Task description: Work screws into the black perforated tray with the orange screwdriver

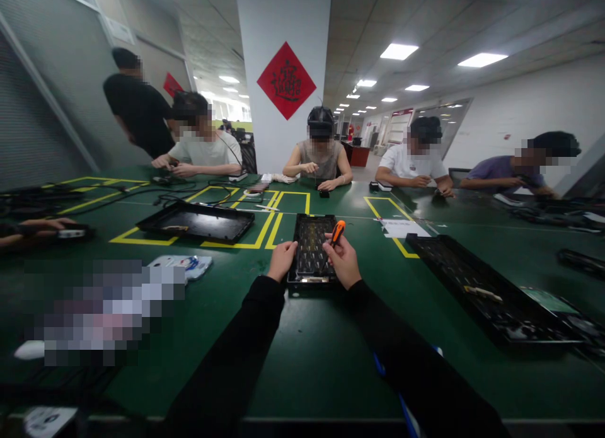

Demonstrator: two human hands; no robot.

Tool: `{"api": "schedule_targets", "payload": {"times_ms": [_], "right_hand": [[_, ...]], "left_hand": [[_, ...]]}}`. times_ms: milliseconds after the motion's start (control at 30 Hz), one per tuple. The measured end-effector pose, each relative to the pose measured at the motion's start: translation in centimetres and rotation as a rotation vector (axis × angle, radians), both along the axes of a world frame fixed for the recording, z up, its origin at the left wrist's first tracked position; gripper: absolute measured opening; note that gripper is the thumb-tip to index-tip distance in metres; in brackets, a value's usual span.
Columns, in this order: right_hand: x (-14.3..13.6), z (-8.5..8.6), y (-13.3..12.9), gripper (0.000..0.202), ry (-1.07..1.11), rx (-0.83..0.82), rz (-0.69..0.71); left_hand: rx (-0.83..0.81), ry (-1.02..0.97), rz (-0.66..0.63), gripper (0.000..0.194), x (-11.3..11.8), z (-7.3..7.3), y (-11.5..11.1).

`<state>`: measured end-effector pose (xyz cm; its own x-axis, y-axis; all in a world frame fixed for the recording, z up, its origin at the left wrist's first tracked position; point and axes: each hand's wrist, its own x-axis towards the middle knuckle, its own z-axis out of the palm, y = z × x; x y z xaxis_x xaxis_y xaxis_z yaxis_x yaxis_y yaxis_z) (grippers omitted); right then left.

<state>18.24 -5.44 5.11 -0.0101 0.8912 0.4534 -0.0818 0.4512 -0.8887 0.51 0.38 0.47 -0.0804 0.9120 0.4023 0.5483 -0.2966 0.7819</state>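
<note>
I watch from far away. My left hand (283,259) grips the left edge of a small black tray (312,285). My right hand (343,260) grasps an orange and black screwdriver (338,231), tip down, over the tray. The tray sits on the green counter (302,350), between my hands. I can't tell if the tip touches it.

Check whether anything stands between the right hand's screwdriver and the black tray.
Nothing visible does: the right hand holds the orange-handled screwdriver over the black tray, and the left hand is at the tray's left edge, clear of the tool.
</note>
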Motion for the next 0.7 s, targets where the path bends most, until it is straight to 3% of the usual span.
{"api": "schedule_targets", "payload": {"times_ms": [333,500,567,700], "right_hand": [[0.2,0.0,0.2,0.043,0.047,0.054,-0.049],[0.1,-0.1,0.0,0.039,0.025,0.057,-0.045],[0.0,-0.1,0.1,0.041,0.025,0.07,-0.048],[-0.1,-0.2,0.3,0.041,0.005,0.102,-0.077]], "left_hand": [[0.001,-0.005,0.003,0.04,0.0,0.1,-0.1],[0.13,0.002,0.023,0.04,0.5,1.6,-1.4],[0.175,0.036,-0.068,0.038,1.0,2.7,-2.3],[0.071,0.086,-0.432,0.029,2.1,4.2,-3.8]]}}
